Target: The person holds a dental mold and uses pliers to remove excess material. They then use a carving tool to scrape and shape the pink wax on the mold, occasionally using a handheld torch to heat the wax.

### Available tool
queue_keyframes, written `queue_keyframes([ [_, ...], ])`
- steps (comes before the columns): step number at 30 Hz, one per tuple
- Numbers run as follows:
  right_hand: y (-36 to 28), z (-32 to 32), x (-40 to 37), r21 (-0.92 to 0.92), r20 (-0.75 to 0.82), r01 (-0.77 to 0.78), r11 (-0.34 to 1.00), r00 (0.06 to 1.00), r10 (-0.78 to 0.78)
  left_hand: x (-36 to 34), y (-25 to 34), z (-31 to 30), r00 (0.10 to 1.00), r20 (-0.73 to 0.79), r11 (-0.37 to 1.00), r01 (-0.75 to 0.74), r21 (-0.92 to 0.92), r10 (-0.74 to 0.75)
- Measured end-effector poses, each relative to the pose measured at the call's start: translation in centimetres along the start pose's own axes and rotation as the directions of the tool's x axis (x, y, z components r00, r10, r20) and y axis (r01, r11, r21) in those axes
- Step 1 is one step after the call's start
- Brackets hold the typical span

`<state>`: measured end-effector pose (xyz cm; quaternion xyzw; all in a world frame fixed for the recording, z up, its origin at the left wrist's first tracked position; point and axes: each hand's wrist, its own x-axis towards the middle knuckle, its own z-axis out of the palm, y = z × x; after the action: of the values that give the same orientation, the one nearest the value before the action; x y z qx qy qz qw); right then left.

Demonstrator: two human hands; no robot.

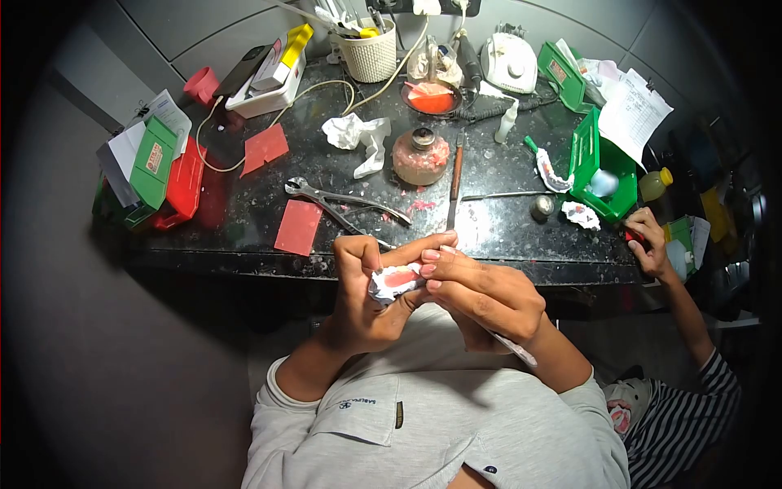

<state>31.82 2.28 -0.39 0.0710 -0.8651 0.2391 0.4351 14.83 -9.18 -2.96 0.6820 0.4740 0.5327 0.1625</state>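
From where I stand, the piece of work closest in is a small white-and-pink piece (399,279), held in front of the chest at the near edge of the table (497,236), and to judge by the grip it is being worked on with a slim pale tool (517,350). For that I'd brace both wrists against the body, let the fingertips of one hand rest on the other, and use short, light strokes, turning the piece rather than the tool; the pink part looks easy to gouge and the white rim likely to chip. The left hand (365,306) is curled close around the piece, thumb at its near side, index finger stretched along the far side toward 2 o'clock. The right hand (493,297) is nearly closed, fingers bunched against the piece's 3 o'clock end, with the tool's shaft sticking out below toward 5 o'clock; its working tip is hidden, so I can't tell whether it touches. Farther off, taking the piece as the centre, a pink sheet (299,227) lies at 10 o'clock, big metal nippers (326,197) between 10 and 11, a wooden-handled knife (457,167) at 1, and a capped glass jar (420,163) near 12.
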Motion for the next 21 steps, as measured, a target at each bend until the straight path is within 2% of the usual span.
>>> queue_keyframes([
  [1, 0.0, 0.0, 0.0, 0.030, -0.013, -0.022, 0.999, 1.000, 0.023, -0.1, -0.4, 0.6, 1.000, -0.001, 1.000, 0.001, -0.001, -0.001],
  [3, -0.1, 0.1, -0.1, 0.060, -0.026, -0.048, 0.997, 0.998, 0.050, -0.3, -1.2, 1.6, 0.990, -0.140, 0.926, -0.021, -0.376, -0.034],
  [4, -0.2, 0.3, -0.2, 0.067, -0.060, -0.086, 0.994, 0.994, 0.090, -0.3, -1.3, 1.3, 0.990, -0.139, 0.926, -0.020, -0.377, -0.035],
  [6, -0.2, 0.3, -0.3, 0.074, -0.093, -0.122, 0.990, 0.987, 0.128, -0.1, -1.3, 0.5, 0.999, -0.017, 0.979, 0.029, -0.201, -0.033],
  [7, -0.3, 0.3, -0.4, 0.067, -0.092, -0.137, 0.988, 0.985, 0.143, -0.1, -1.4, 0.8, 0.999, -0.017, 0.979, 0.028, -0.200, -0.032],
  [9, -0.2, 0.2, -0.3, 0.059, -0.092, -0.151, 0.987, 0.983, 0.156, 0.0, -1.5, 1.6, 0.975, -0.159, 0.857, 0.054, -0.512, -0.157],
  [12, -0.1, 0.2, -0.2, 0.050, -0.138, -0.175, 0.983, 0.974, 0.180, 0.2, -1.4, 1.0, 0.974, -0.134, 0.850, 0.087, -0.520, -0.181],
  [13, -0.1, 0.1, 0.0, 0.065, -0.147, -0.205, 0.977, 0.966, 0.213, 0.4, -1.2, 1.5, 0.955, -0.203, 0.806, 0.058, -0.590, -0.217],
  [16, 0.2, 0.0, -0.6, 0.116, -0.160, -0.283, 0.952, 0.941, 0.299, 0.5, -1.4, 1.3, 0.928, -0.254, 0.804, 0.076, -0.590, -0.274],
  [18, 0.5, 0.0, -1.0, 0.343, -0.146, -0.381, 0.859, 0.881, 0.450, 0.5, -1.2, 0.8, 0.925, -0.242, 0.799, 0.099, -0.593, -0.293],
  [19, -0.2, 0.0, -0.7, 0.492, -0.106, -0.480, 0.726, 0.794, 0.598, 0.5, -1.1, 0.5, 0.921, -0.229, 0.795, 0.123, -0.595, -0.314],
  [21, -0.2, 0.3, -0.7, 0.557, -0.121, -0.466, 0.687, 0.773, 0.623, 0.6, -0.6, 0.4, 0.915, -0.207, 0.815, 0.185, -0.548, -0.347],
])
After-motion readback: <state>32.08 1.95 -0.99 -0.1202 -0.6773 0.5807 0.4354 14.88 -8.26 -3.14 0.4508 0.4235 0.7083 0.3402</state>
